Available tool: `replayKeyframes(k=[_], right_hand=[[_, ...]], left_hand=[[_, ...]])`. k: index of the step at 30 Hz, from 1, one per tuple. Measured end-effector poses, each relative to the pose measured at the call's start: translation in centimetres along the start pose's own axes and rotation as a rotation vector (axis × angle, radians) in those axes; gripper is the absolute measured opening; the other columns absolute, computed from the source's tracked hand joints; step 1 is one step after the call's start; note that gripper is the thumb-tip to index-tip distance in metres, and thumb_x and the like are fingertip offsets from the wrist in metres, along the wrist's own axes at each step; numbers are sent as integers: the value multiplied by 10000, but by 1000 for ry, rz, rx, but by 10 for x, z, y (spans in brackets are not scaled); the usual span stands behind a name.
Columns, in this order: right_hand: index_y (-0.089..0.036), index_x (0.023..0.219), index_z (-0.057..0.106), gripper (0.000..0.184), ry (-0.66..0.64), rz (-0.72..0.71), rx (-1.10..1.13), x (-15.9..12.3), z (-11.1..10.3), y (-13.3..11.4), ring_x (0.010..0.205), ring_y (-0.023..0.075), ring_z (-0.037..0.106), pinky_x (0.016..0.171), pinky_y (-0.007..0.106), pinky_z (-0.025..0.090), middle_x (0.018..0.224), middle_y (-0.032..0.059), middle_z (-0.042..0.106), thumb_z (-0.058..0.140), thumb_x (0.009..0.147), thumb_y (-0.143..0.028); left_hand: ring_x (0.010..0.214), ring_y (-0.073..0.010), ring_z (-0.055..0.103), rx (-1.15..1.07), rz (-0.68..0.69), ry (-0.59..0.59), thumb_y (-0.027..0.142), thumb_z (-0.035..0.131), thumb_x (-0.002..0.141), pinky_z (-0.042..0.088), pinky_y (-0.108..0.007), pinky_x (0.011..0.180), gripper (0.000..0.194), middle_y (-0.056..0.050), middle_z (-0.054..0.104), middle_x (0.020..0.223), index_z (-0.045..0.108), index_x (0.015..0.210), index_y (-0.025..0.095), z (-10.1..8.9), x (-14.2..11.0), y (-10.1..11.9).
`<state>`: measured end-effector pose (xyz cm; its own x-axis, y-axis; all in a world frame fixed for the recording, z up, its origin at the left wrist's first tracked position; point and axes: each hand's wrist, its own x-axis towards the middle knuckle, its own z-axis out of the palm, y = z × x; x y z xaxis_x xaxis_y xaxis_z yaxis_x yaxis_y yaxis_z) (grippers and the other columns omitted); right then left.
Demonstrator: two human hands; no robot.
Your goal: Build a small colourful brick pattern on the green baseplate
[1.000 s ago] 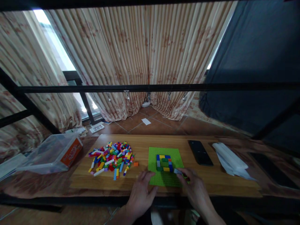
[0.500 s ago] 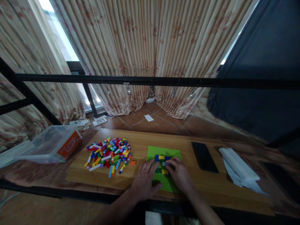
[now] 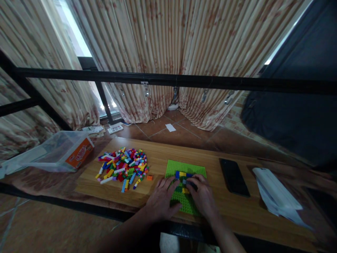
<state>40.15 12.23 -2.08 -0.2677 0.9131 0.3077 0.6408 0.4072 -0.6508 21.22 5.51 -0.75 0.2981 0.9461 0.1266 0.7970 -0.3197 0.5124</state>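
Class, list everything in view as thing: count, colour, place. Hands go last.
Loose bricks: too many to count, mixed, board's left
Orange brick: one, orange, beside the pile
Baseplate: one, green, between hands
Built bricks: partly hidden, mixed, on baseplate
Phone: one, black, right of baseplate
Packet: one, white, right of phone
Board: one, wood-brown, under these
Box: one, clear with orange label, far left
Curtains: several, striped beige, behind
Rail: one, black, before curtains
Left hand: one, bare, baseplate's left
Right hand: one, bare, at built bricks
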Motion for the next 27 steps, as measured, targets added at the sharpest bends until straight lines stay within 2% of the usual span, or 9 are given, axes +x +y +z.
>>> replayKeyframes(k=[10,14,18,23,27], right_hand=[[-189,992,660,328,128,125,73,4,-11,-11,847,208,634,792,351,496,930,75,679,514,850,-446],[-184,1017,656,353,129,147,87,1,-7,-13,825,203,646,774,342,504,928,76,692,532,838,-463],[-196,1017,657,320,93,72,29,-1,4,-15,839,200,642,770,334,503,952,73,696,522,854,-436],[-205,1099,637,310,82,-53,-118,1,19,-20,945,211,635,869,364,470,1042,79,694,488,889,-376],[-209,1130,633,306,23,-79,-221,3,25,-20,987,219,629,899,370,446,1043,81,697,462,915,-345]], left_hand=[[1306,-284,372,-30,-3,34,391,650,738,277,-469,1102,708,-100,410,1436,396,1373,211,1,0,0],[1304,-287,374,-34,-2,30,389,648,738,278,-480,1100,712,-97,411,1435,387,1378,222,1,0,0],[1305,-282,373,-45,10,37,366,640,742,276,-477,1101,711,-103,422,1424,373,1383,212,2,0,-1],[1287,-286,390,-46,14,48,358,657,718,286,-489,1089,729,-98,438,1406,370,1373,222,3,-1,-1],[1275,-281,397,-40,21,60,360,657,719,301,-487,1080,728,-95,437,1406,362,1370,216,3,-1,-1]])
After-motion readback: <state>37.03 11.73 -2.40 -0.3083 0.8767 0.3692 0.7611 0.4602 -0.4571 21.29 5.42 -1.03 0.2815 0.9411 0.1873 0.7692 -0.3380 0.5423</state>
